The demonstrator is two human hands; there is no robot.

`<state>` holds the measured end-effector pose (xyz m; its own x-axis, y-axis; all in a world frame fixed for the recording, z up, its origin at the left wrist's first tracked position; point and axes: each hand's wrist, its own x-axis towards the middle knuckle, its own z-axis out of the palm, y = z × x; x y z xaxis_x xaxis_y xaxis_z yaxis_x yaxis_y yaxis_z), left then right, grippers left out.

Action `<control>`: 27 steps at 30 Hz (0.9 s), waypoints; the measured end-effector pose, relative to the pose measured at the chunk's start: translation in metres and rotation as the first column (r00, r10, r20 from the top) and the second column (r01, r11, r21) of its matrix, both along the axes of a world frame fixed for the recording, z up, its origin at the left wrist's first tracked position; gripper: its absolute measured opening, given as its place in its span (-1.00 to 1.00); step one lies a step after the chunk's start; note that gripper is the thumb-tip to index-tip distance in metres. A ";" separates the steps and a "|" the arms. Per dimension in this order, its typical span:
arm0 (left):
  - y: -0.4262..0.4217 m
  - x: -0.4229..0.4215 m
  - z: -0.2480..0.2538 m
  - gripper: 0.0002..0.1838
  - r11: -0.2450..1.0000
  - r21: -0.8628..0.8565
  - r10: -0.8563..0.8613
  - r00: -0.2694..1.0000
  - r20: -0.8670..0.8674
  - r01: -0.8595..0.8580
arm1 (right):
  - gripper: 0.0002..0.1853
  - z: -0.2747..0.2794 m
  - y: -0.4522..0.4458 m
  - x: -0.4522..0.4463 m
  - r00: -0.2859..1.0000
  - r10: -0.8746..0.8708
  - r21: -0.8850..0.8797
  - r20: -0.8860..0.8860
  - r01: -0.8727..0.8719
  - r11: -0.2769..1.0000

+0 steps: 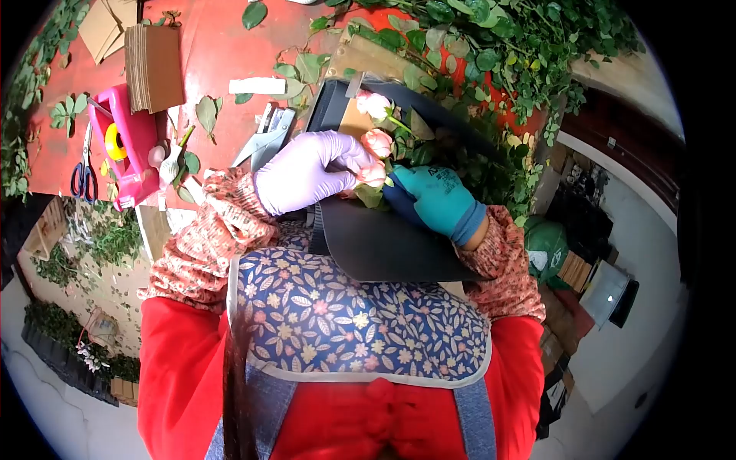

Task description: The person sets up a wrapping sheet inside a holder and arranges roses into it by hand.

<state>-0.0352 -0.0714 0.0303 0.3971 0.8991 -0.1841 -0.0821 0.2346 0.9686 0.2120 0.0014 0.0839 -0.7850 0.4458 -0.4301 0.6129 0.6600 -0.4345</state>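
- Scissors (pixel 83 169), one pair: blue handles, lying on the red table (pixel 207 54), blades pointing to its far side.
- Brown paper (pixel 106 32), folded pieces, number not clear; at the far left of the table.
- Pink holder (pixel 142 165), one: contains one roll of yellow tape (pixel 116 142), set on its edge in the frame.
- Cardboard pieces (pixel 156 69), one thick stack, too many to count; beside the pink holder.
- White strip (pixel 257 85), one: flat on the table, leaves near it.
- Grey metal tool (pixel 268 139), one: just beyond the left glove.
- Left hand (pixel 357 170), in a lilac glove: thumb and fingers bent inward, nearly closed — tips gripping the lowest rose at its petals.
- Roses, three, pale pink: far rose (pixel 373 106), middle rose (pixel 377 142) and lowest rose (pixel 372 173), in a rough column between the hands, green leaves beside them.
- Black sheet (pixel 387 241), one large piece, below the roses and partly under the right hand.
- Right hand (pixel 400 188), in a teal glove with dark fingers: fingers curled, close beside the lowest rose — whether they grip its stem cannot be told.
- Leafy stems (pixel 498 46), one large heap, uncounted, at the far right of the table.
- Green bag (pixel 544 245), one: right of the right sleeve, contents hidden.
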 end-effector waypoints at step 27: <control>-0.002 -0.005 -0.007 -0.82 0.969 0.076 -0.248 0.907 0.339 0.237 | -0.75 0.012 -0.004 0.007 0.928 -0.373 -0.577 -0.024 0.292 0.763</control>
<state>-0.0402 -0.0737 0.0228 0.6372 0.7701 0.0301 -0.3553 0.2589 0.8982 0.2189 -0.0024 0.0959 -0.6985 0.4059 -0.5894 0.6596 0.0457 -0.7502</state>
